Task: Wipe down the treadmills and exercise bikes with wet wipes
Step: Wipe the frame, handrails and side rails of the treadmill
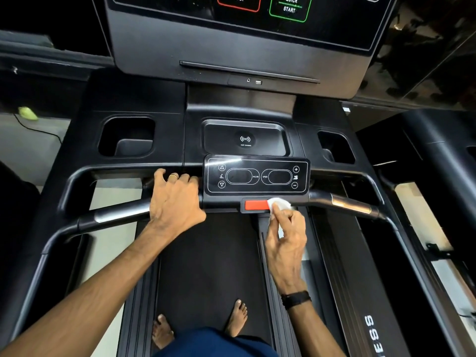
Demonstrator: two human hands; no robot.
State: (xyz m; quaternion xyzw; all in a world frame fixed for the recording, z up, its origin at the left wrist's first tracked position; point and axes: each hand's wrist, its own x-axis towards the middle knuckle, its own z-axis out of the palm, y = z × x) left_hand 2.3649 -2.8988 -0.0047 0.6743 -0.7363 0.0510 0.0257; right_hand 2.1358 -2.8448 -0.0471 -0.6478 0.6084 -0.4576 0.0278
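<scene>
We look down in a dim room with pale floor (41,140) showing at the left, where a thin black cable runs past a blurred yellow-green object (27,113). Filling nearly everything is the treadmill (144,104), matte black, with two deep cup wells flanking a shallow tray (246,137) marked with a wireless-charging symbol. Above it rises the console screen (242,19), where a red STOP box and a green QUICK START box glow. The dark running belt (206,253) stretches beneath us, and two bare feet stand on it near the bottom edge. Curved handlebars sweep out to both sides, each with a silvery sensor strip.

Lower down sits a glossy control panel (257,176) with incline arrows, plus and minus signs and two oval windows. Just under it is the red safety strip (256,205).

Our left hand (175,199) curls over the crossbar just left of the panel, its grip closed around the bar, a gold ring on one finger. Our right hand (286,238), with a black band at the wrist, pinches the wet wipe (279,203), white and crumpled, its grip clamped on it and pressing it against the right end of the red strip.
</scene>
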